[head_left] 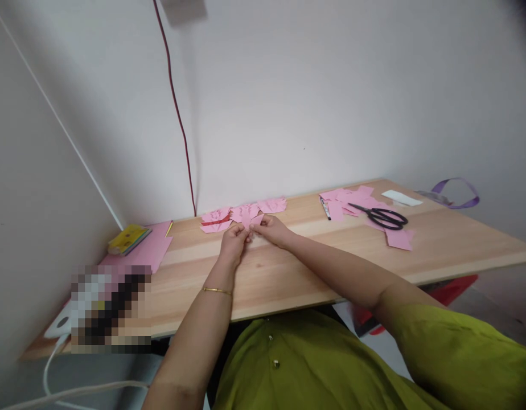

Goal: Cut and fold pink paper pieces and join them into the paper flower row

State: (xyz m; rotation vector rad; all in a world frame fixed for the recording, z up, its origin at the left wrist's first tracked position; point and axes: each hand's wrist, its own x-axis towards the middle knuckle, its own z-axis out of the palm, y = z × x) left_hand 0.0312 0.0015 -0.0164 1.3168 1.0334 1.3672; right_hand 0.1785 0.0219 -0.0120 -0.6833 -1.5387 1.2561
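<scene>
Left hand: closed in a pinch (234, 242), thumb and fingers nearly together on the small pink paper piece; a gold bracelet (217, 291) circles its wrist.
Right hand: likewise pinched (275, 230), its fingertips meeting the left hand's at the paper.
Small pink paper piece: held by both hands (257, 220) near the middle of the desk's far edge; its exact shape is too small to tell.
Pink paper cutouts: three in a row (272, 205) along the desk's (284, 279) far edge, just beyond the hands; a red strip (217, 221) lies across the left one.
Scissors: black-handled (389, 218), toward the right edge, blades resting over loose pink paper scraps (336, 209).
Pen: beside those scraps (325, 208), on their left.
White strip: flat (402, 198) near the far right corner.
Purple strap: looped (458, 180) just beyond the right edge.
Pink sheets: spread (159, 253) near the left edge, a yellow packet (130, 238) on top and a yellow pencil (169, 229) at their right side.
White power strip: near the left front corner (57, 324), partly pixelated.
</scene>
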